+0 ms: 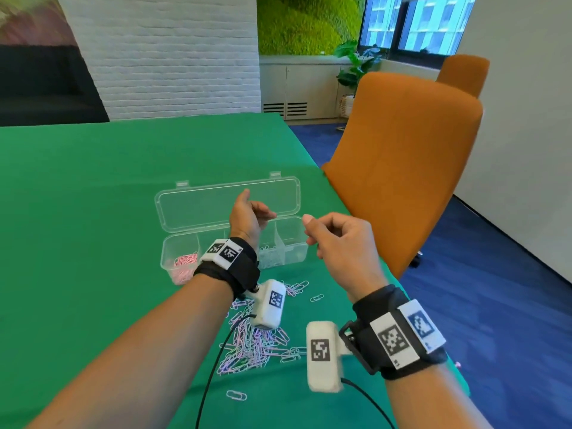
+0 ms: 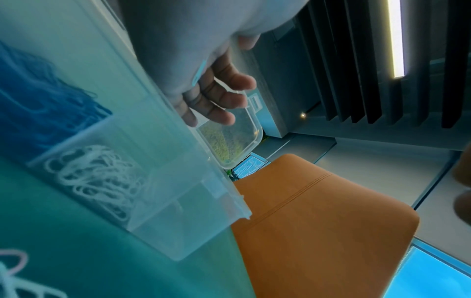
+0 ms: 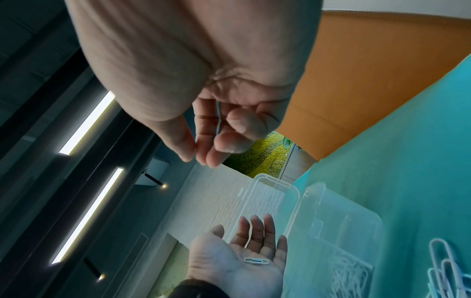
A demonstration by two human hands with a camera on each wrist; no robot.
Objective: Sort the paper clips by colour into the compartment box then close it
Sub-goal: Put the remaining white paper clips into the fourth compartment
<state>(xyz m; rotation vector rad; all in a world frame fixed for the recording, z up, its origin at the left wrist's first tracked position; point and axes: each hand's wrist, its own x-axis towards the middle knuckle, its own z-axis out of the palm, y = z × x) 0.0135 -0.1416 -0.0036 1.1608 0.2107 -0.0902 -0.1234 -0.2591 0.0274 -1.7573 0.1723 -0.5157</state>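
Paper clips (image 1: 253, 342) are seen heaped in a loose mixed pile on the green surface (image 1: 93, 187), near the front edge, with a few strays scattered around it. Just behind the pile, the clear compartment box (image 1: 280, 257) is stood with its lid (image 1: 198, 205) flipped back and open. Pink clips (image 1: 184, 263) are held in the leftmost compartment, and white clips (image 2: 97, 177) in one further right; blue ones (image 2: 48, 108) can be made out beside the white in the left wrist view. The left hand (image 3: 237, 256) is held palm-up over the box, fingers spread and relaxed, with a single pale clip (image 3: 256, 260) lying flat on the palm. The right hand (image 1: 339, 243) is raised beside the box's right end, fingers curled, and something thin and wire-like (image 3: 218, 119) is pinched between thumb and fingers, probably a clip tbh. An orange chair (image 1: 408, 168) is parked at the surface's right edge.
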